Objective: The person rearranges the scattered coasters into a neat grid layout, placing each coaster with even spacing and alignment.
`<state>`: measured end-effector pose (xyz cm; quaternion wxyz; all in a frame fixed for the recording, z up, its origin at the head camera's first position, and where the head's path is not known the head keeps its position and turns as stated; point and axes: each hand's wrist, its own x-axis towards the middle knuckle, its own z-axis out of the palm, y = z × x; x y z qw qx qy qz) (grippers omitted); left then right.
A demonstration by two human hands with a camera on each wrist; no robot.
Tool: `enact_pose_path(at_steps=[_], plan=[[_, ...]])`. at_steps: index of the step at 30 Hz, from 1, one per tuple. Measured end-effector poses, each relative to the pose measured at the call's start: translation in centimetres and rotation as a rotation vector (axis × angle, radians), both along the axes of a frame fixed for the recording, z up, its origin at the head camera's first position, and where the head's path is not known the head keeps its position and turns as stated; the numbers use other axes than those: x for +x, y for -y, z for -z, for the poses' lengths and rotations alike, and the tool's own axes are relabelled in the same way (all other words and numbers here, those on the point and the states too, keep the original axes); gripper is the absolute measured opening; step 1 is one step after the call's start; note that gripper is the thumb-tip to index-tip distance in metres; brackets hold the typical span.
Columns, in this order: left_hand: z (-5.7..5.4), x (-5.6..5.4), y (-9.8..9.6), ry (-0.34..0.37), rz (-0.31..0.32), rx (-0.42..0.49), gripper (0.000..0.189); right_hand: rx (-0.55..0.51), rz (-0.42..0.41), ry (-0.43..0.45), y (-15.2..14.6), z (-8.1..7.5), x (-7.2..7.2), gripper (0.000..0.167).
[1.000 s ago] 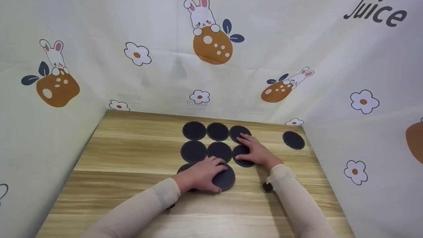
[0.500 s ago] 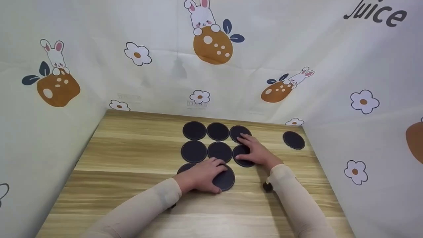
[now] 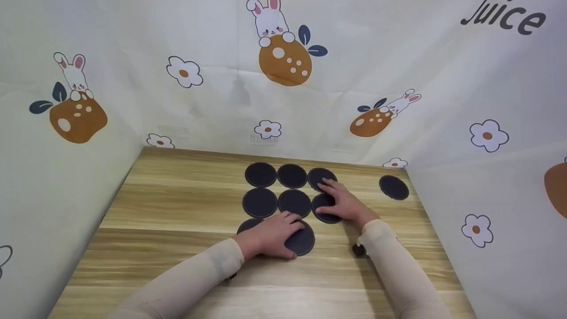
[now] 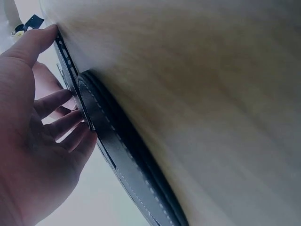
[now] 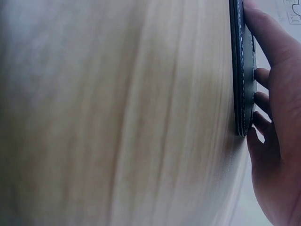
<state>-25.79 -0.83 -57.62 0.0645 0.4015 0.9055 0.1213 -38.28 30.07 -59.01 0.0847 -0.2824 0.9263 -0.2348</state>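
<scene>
Black round coasters with stitched rims lie flat, edge to edge, in rows on the wooden table. My left hand [image 3: 275, 235] rests over the front row. Its thumb and fingertips touch the front middle coaster [image 3: 302, 241], and the hand partly covers the front left coaster [image 3: 248, 225]. My right hand [image 3: 347, 201] lies across the right column. Fingertips touch the back right coaster [image 3: 316, 176], while the thumb is on the middle right coaster [image 3: 325, 215]. Both wrist views show relaxed fingers lying on the coasters, whose dark rims [image 4: 136, 146] appear edge-on.
Another black coaster [image 3: 394, 188] lies apart near the table's right back corner. Several more coasters, such as the back left one [image 3: 260, 174], make up the back and middle rows. A printed cloth [image 3: 212, 106] walls the wooden table [image 3: 177, 199] at the back and both sides.
</scene>
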Motion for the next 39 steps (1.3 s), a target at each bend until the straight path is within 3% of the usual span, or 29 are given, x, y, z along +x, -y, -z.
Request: enact_pose_path(at_steps=[22, 33, 39], plan=[[-0.5, -0.5, 0.5, 0.037, -0.005, 0.002, 0.084, -0.034, -0.003, -0.007, 0.0, -0.1, 0.2, 0.093], [-1.6, -0.8, 2.9, 0.027, -0.080, 0.078, 0.072, 0.007, -0.012, 0.006, 0.2, -0.5, 0.0, 0.095], [-1.5, -1.0, 4.4, 0.026, -0.118, 0.119, 0.071, 0.019, -0.013, -0.017, 0.1, -0.7, 0.0, 0.095]])
